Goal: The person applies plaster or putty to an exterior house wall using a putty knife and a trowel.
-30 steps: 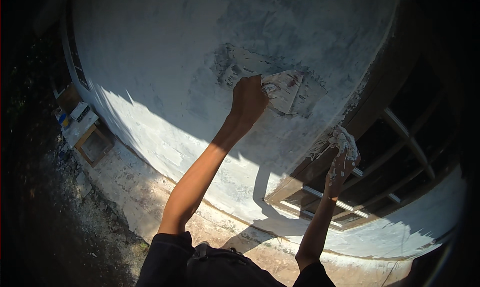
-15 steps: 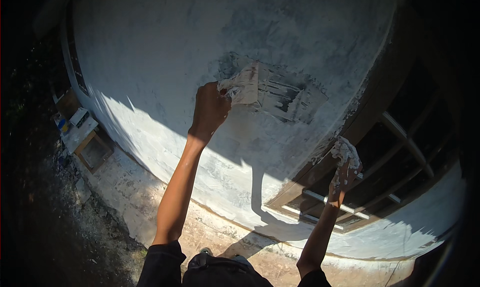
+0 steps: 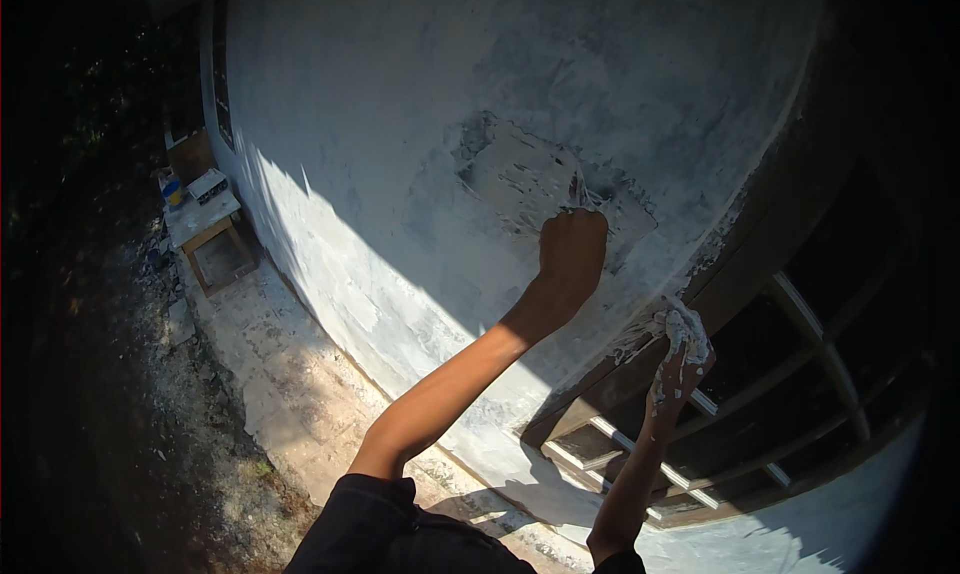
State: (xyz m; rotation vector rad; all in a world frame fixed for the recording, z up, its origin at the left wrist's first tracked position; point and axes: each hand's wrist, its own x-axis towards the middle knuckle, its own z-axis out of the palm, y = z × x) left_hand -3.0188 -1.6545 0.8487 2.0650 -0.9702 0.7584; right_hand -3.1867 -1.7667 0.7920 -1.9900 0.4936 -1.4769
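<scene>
left hand (image 3: 572, 249) fisted on one flat scraper (image 3: 578, 192), pressing rough grey wall (image 3: 400, 104) | right hand (image 3: 680, 359) gripping one lumpy white putty wad (image 3: 683, 326)

The left hand (image 3: 572, 249) is closed with its back to the camera, so its fingers and most of the tool (image 3: 578, 189) it presses to the wall (image 3: 400, 94) are hidden; only a pale tip shows above the knuckles. The right hand (image 3: 680, 359) is caked in white paste (image 3: 685, 326), and whether it grips a tool cannot be told. Items on the small table (image 3: 205, 219) are too small to identify. The window frame (image 3: 800, 374) fades into the dark rim.
</scene>
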